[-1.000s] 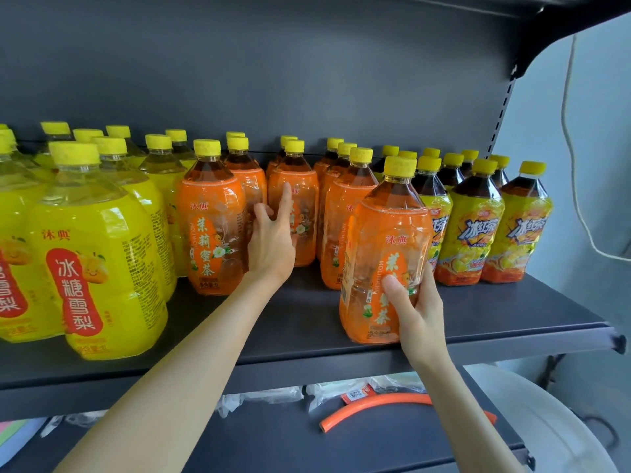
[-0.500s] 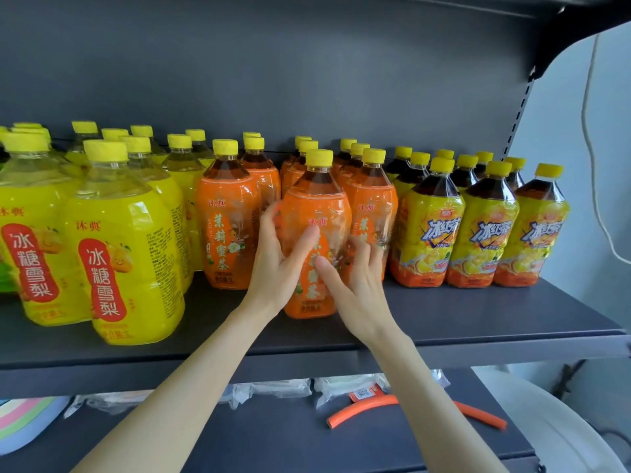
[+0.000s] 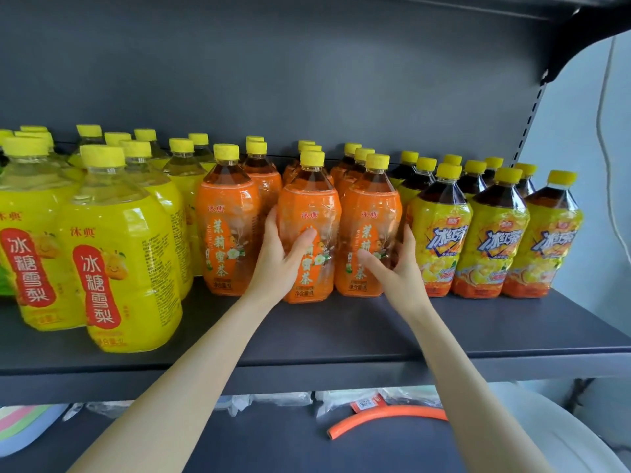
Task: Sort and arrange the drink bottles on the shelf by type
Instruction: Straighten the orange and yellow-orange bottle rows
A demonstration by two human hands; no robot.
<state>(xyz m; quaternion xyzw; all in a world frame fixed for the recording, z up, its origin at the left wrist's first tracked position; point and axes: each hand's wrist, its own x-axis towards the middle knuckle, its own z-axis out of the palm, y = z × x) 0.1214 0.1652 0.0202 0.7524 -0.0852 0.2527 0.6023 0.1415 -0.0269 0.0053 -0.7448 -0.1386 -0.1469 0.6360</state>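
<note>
Mei: Moving back since 0.5 s ago, the middle orange bottle (image 3: 309,203) is now standing nearly level with its 2 front neighbours.

Tao: Who is holding it?

Mei: The left hand (image 3: 278,264) is wrapping it, thumb across the label, fingers curling round its left side; it is standing upright on the shelf (image 3: 341,339), between the left orange bottle (image 3: 227,213) and the right orange bottle (image 3: 370,213).

Tao: And the right hand (image 3: 399,271)?

Mei: It is gripping the right orange bottle, thumb lying on the label, fingers reaching round its far side, just beside the iced tea bottles (image 3: 440,233).

Tao: How should this be going?

Mei: I am reading it as squaring up the orange row; pushing low on the bodies, sliding rather than lifting, keeping labels facing out, and avoiding nudging the iced tea bottles or the yellow pear bottles (image 3: 119,268) out of their groups.

Tao: What else is differing?

Mei: Both hands were sharing the middle orange bottle 0.5 s ago; the right hand is now working on its neighbour.
</note>
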